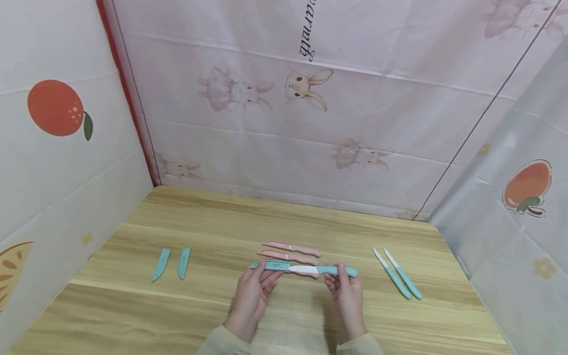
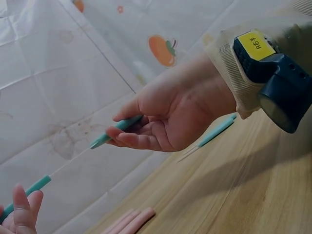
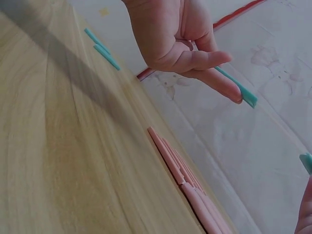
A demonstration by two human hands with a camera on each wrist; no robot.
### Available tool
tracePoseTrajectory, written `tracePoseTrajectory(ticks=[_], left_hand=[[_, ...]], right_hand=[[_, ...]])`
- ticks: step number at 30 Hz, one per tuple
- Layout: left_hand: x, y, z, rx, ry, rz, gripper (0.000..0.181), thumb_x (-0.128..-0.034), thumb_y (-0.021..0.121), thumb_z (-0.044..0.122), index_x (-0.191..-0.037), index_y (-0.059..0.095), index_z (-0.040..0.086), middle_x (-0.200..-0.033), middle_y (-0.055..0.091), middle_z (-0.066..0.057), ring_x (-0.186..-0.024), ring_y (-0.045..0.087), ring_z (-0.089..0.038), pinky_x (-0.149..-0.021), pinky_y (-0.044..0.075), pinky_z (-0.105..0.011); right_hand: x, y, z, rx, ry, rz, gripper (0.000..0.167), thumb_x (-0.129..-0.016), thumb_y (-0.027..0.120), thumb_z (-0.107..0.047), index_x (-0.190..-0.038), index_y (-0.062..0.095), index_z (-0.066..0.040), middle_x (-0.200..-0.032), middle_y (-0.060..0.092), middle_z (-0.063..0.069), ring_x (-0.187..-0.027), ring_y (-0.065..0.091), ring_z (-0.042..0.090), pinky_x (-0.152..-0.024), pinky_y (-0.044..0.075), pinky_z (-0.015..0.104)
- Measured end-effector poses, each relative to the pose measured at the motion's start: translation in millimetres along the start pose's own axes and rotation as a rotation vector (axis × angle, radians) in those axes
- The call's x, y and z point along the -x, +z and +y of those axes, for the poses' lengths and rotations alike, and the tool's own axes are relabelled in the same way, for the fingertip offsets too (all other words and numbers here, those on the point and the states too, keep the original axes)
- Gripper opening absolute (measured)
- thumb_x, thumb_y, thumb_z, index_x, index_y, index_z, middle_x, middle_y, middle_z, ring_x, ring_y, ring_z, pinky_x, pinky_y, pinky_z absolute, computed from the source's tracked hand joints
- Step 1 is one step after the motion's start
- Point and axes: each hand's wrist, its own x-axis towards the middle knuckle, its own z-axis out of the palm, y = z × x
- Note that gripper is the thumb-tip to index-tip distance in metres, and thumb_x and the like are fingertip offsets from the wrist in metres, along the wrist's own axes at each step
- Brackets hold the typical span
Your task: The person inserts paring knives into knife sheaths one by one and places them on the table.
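Observation:
Between both hands a knife with a white blade and a teal handle (image 1: pixel 328 270) lines up with a teal sheath (image 1: pixel 277 266). My left hand (image 1: pixel 252 296) pinches the sheath between thumb and fingers. My right hand (image 1: pixel 348 298) grips the knife by its handle. The blade (image 1: pixel 303 269) points left, its tip at the sheath's mouth; whether the tip is inside I cannot tell. In the right wrist view the sheath (image 3: pixel 248 97) and knife are held above the table. Just behind and below them lie three pink sheathed knives (image 1: pixel 303 258), the nearest partly hidden.
Two teal sheaths (image 1: pixel 184 264) lie apart at the left of the wooden table (image 1: pixel 213 315). Two bare knives with teal handles (image 1: pixel 406 281) lie side by side at the right, blades pointing away. Printed cloth walls (image 1: pixel 266 158) stand behind and at both sides.

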Motion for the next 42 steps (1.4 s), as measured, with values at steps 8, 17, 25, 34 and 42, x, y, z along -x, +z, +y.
tracePoseTrajectory(ticks=[8, 17, 25, 34, 42], left_hand=[[1.4, 1.2, -2.7, 0.001, 0.000, 0.036, 0.044, -0.1014, 0.039, 0.022, -0.129, 0.033, -0.012, -0.101, 0.066, -0.016, -0.086, 0.068, -0.016, -0.065, 0.053, -0.014], [1.7, 3.5, -6.9, 0.000, -0.009, 0.055, 0.046, -0.1016, 0.039, 0.022, -0.132, 0.031, -0.011, -0.103, 0.065, -0.018, -0.085, 0.068, -0.016, -0.064, 0.053, -0.014], [1.8, 3.8, -9.7, -0.008, -0.001, 0.061, 0.045, -0.1019, 0.038, 0.022, -0.131, 0.033, -0.012, -0.105, 0.065, -0.019, -0.085, 0.068, -0.014, -0.063, 0.053, -0.013], [2.4, 5.4, -9.5, 0.005, 0.007, 0.073, 0.044, -0.1016, 0.039, 0.023, -0.129, 0.036, -0.011, -0.102, 0.066, -0.017, -0.085, 0.068, -0.015, -0.063, 0.053, -0.013], [2.6, 5.7, -11.0, 0.005, 0.007, 0.069, 0.045, -0.1016, 0.039, 0.023, -0.129, 0.035, -0.011, -0.105, 0.065, -0.019, -0.086, 0.067, -0.016, -0.063, 0.053, -0.013]], right_hand=[[1.6, 3.7, 6.7, 0.002, -0.001, -0.002, 0.021, -0.100, 0.043, -0.016, -0.090, 0.056, -0.004, -0.074, 0.064, 0.001, -0.065, 0.061, 0.007, -0.065, 0.054, 0.017], [4.8, 8.2, 11.3, 0.047, -0.005, -0.015, 0.020, -0.100, 0.044, -0.019, -0.093, 0.056, -0.004, -0.077, 0.065, 0.001, -0.069, 0.061, 0.007, -0.068, 0.053, 0.017], [4.0, 10.0, 17.6, 0.083, -0.013, -0.001, 0.021, -0.101, 0.040, -0.018, -0.095, 0.053, -0.002, -0.078, 0.065, 0.002, -0.068, 0.062, 0.007, -0.066, 0.054, 0.017], [2.1, 10.7, 22.0, 0.078, -0.004, 0.025, 0.024, -0.101, 0.042, -0.019, -0.098, 0.053, 0.002, -0.078, 0.064, 0.004, -0.068, 0.062, 0.009, -0.067, 0.055, 0.019], [3.4, 13.1, 23.3, 0.083, 0.004, 0.031, 0.023, -0.101, 0.042, -0.020, -0.099, 0.052, 0.000, -0.080, 0.064, 0.004, -0.070, 0.061, 0.009, -0.069, 0.055, 0.020]])
